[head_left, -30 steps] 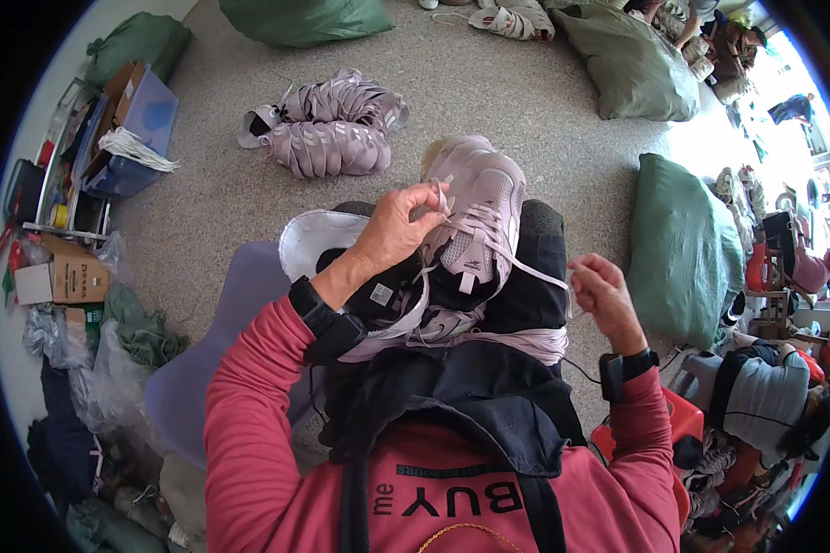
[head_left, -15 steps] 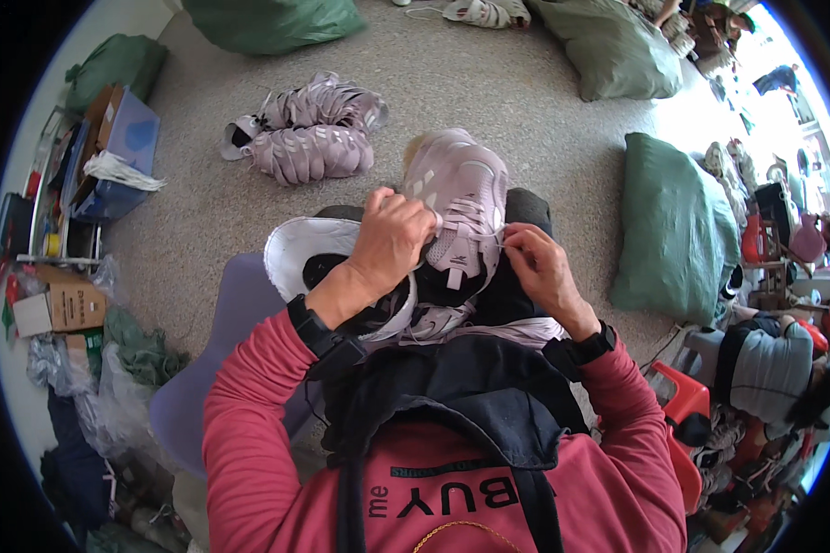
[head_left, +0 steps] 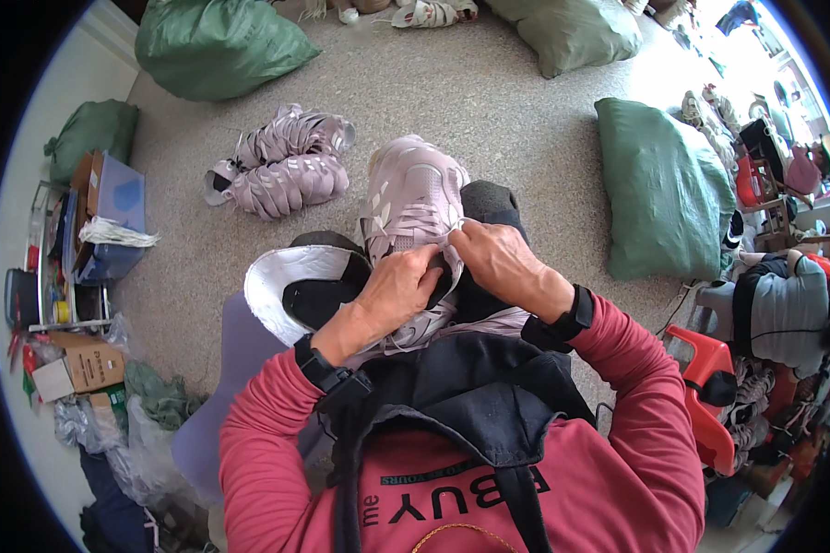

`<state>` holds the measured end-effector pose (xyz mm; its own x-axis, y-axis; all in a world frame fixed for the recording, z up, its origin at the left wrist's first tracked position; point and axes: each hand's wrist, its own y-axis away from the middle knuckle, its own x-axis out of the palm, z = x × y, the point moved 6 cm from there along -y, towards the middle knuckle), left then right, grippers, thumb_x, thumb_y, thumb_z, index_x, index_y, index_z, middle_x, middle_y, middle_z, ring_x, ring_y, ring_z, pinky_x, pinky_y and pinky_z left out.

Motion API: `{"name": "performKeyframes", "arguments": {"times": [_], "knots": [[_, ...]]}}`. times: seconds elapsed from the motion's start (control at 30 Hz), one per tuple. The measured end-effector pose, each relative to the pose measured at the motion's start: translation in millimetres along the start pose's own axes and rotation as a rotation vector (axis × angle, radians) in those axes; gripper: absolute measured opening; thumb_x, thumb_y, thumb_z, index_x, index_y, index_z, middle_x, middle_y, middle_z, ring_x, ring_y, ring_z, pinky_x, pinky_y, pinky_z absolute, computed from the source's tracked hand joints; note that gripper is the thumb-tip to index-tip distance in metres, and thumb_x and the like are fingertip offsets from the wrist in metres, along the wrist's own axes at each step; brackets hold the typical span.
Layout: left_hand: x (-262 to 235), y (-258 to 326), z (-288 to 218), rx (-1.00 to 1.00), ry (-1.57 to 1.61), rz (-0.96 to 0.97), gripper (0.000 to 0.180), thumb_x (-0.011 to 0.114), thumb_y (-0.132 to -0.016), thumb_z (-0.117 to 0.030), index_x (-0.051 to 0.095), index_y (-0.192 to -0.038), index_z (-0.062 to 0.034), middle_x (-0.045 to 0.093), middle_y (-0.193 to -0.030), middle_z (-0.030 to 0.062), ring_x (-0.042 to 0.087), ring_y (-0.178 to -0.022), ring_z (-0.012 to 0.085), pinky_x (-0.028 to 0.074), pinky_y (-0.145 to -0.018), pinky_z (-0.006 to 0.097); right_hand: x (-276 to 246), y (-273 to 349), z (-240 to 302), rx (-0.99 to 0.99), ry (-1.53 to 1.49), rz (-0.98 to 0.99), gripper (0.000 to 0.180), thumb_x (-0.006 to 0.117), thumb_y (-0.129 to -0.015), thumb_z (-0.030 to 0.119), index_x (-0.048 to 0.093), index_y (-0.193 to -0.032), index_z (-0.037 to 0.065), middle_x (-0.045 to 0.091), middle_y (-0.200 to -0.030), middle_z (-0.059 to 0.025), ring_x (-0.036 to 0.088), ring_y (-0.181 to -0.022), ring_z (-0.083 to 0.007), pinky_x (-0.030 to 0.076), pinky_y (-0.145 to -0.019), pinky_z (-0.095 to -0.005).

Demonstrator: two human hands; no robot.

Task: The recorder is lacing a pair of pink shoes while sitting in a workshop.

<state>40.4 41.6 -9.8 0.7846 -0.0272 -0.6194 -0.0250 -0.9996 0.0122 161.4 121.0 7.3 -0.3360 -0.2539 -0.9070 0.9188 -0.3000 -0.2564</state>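
Observation:
A pale pink sneaker (head_left: 419, 189) rests on my lap, its toe pointing away from me. My right hand (head_left: 507, 263) pinches a pale shoelace (head_left: 456, 223) at the right side of the lacing. Close beside it, my left hand (head_left: 392, 290) is closed at the ankle end of the lacing, its fingertips on the lace there; the exact grip is partly hidden. Left of the sneaker lies a white piece with a black inside (head_left: 267, 286), partly under my left wrist. More pink shoe parts (head_left: 424, 327) lie on my lap below my hands.
Two stacked rows of pink shoe uppers (head_left: 290, 180) lie on the floor ahead. Green sacks (head_left: 664, 189) stand at right and far left. A blue bin (head_left: 120, 207) is by the left wall, and a red stool (head_left: 705, 387) sits at right. Another person (head_left: 775, 309) is further right.
My right hand has moved left and inward with the lace, so both hands now meet at the sneaker's lacing. My left hand has shifted from the sneaker's left side down toward its opening.

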Motion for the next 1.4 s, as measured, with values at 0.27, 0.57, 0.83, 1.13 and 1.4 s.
{"name": "performKeyframes", "arguments": {"times": [0.27, 0.57, 0.83, 1.13, 1.4], "knots": [[14.2, 8.7, 11.8, 0.011, 0.104, -0.269, 0.027, 0.058, -0.097, -0.007, 0.067, -0.122, 0.0002, 0.071, -0.084, 0.018, 0.069, -0.068, 0.0282, 0.054, -0.062, 0.036, 6.4, 9.2, 0.9, 0.035, -0.205, -0.043, 0.013, 0.059, -0.09, 0.01, 0.056, -0.1, 0.002, 0.059, -0.089, -0.0174, 0.063, -0.08, -0.0396, 0.053, -0.065, -0.048], [20.0, 4.9, 16.1, -0.169, 0.288, -0.124, 0.023, 0.058, -0.099, -0.008, 0.069, -0.119, 0.0004, 0.069, -0.076, 0.0054, 0.062, -0.054, 0.0095, 0.051, -0.05, 0.026, 11.3, 15.3, 6.1, 0.069, -0.234, -0.055, 0.021, 0.063, -0.088, 0.012, 0.054, -0.103, 0.0, 0.06, -0.093, -0.019, 0.063, -0.087, -0.0388, 0.053, -0.072, -0.0457], [-0.4, 29.2, 10.9, -0.277, 0.476, 0.326, 0.013, 0.064, -0.098, -0.012, 0.069, -0.101, 0.0002, 0.069, -0.077, 0.0032, 0.063, -0.065, 0.0107, 0.052, -0.059, 0.028, 18.1, 30.4, 11.5, 0.119, -0.281, -0.177, 0.068, 0.071, -0.081, 0.007, 0.04, -0.142, -0.003, 0.056, -0.122, -0.0242, 0.059, -0.114, -0.0413, 0.051, -0.095, -0.044], [-128.5, 96.4, -9.9, -0.02, 0.863, -0.08, 0.013, 0.07, -0.084, -0.018, 0.065, -0.083, -0.0054, 0.059, -0.124, 0.0189, 0.062, -0.115, 0.0296, 0.045, -0.106, 0.045, 8.9, 16.7, -13.3, 0.277, -0.403, -0.311, 0.05, 0.064, -0.089, -0.001, 0.048, -0.136, 0.0, 0.061, -0.11, -0.0176, 0.064, -0.092, -0.0325, 0.055, -0.078, -0.0385], [-100.5, 71.5, -17.1, 0.167, 1.245, -0.099, 0.012, 0.066, -0.092, -0.018, 0.063, -0.088, -0.0069, 0.07, -0.097, 0.0155, 0.063, -0.117, 0.0366, 0.035, -0.115, 0.053, 16.8, 3.2, -23.6, 0.073, -0.214, -0.263, 0.042, 0.061, -0.091, -0.005, 0.054, -0.131, 0.001, 0.062, -0.1, -0.0104, 0.063, -0.091, -0.0198, 0.051, -0.083, -0.0296]]}}
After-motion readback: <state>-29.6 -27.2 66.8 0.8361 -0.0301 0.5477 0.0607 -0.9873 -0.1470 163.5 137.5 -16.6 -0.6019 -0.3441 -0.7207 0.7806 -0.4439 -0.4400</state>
